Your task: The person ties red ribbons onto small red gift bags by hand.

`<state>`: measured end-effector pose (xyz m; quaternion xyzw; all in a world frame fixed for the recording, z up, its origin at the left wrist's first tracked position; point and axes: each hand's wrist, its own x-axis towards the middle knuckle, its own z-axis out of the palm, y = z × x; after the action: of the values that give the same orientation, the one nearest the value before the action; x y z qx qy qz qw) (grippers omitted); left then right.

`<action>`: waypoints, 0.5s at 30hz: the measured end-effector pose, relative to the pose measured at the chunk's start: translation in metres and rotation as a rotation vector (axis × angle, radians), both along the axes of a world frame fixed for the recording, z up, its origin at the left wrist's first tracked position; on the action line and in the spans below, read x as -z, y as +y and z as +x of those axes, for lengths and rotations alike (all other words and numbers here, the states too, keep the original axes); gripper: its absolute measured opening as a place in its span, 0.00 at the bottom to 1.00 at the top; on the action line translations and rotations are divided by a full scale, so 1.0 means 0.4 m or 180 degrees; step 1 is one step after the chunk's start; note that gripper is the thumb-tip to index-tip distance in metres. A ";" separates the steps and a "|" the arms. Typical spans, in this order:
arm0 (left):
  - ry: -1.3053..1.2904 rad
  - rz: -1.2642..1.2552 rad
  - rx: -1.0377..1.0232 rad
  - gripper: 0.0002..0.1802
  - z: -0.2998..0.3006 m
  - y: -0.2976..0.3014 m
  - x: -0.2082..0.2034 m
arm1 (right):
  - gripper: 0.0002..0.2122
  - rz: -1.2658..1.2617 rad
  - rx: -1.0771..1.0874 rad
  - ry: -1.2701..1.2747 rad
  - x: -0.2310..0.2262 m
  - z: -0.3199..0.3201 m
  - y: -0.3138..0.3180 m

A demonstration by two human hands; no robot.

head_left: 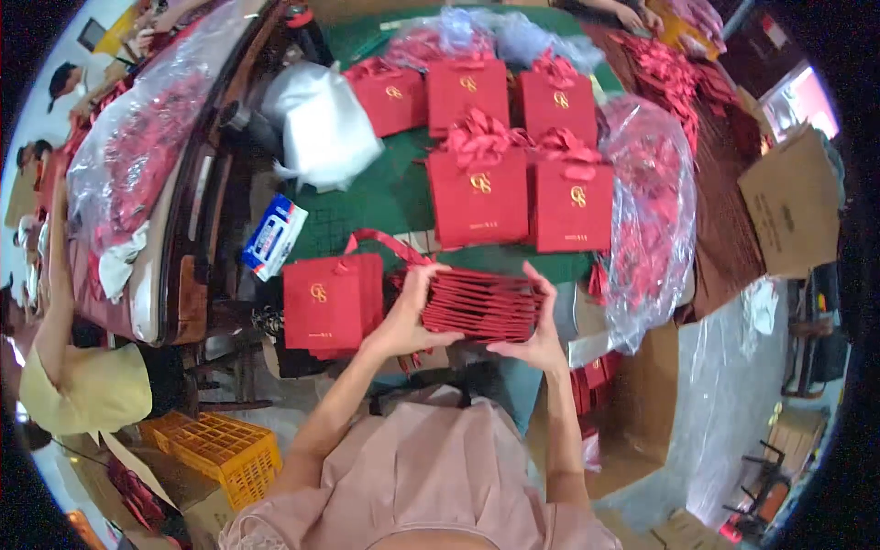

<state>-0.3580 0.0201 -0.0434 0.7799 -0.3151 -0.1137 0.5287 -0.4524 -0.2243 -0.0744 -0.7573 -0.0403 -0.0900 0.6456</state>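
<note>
Between my two hands is a stack of red paper gift bags (481, 304), its layered edges turned up toward me. My left hand (414, 312) is closed on the stack's left end, and my right hand (536, 321) grips the right end with the thumb along the near side. Just left of my left hand lies a pile of flat red bags (332, 302) with a red ribbon trailing from its top. Beyond my hands, a red bag stack (481, 197) and another bag stack (573, 206) carry bunched ribbon handles.
More red bags (467, 92) line the green tabletop (385, 179). A white plastic bag (325, 128) and a blue-white packet (275, 236) are on the left. Clear plastic with red ribbons (646, 220) lies right. An open carton (642, 403) stands below right, a yellow crate (215, 449) lower left. Other people work around.
</note>
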 end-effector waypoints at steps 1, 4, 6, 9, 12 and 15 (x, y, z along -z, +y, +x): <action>0.0017 -0.0014 -0.0025 0.52 -0.003 -0.003 -0.001 | 0.58 -0.0252 0.0090 -0.0032 0.013 0.001 -0.002; -0.0106 -0.0054 -0.0169 0.54 -0.012 -0.009 0.010 | 0.50 -0.0081 0.0051 -0.0172 0.047 0.000 0.027; -0.0204 0.0044 -0.0149 0.55 -0.009 -0.007 0.008 | 0.49 0.0512 0.0180 0.0249 0.014 -0.006 0.057; -0.0344 0.0056 -0.0083 0.57 -0.003 -0.005 0.005 | 0.46 0.0352 0.0383 0.0330 0.040 -0.009 0.056; -0.0277 0.0593 0.0052 0.63 0.003 0.011 -0.048 | 0.40 0.0086 0.0328 0.0235 0.013 -0.002 0.045; -0.0349 0.1497 0.0580 0.67 0.033 0.066 -0.137 | 0.39 0.0301 0.0377 0.0301 0.015 -0.001 0.042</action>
<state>-0.3447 0.0464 0.0115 0.8549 -0.3771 -0.1885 0.3025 -0.4529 -0.2075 -0.0803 -0.7304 0.0394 -0.0939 0.6753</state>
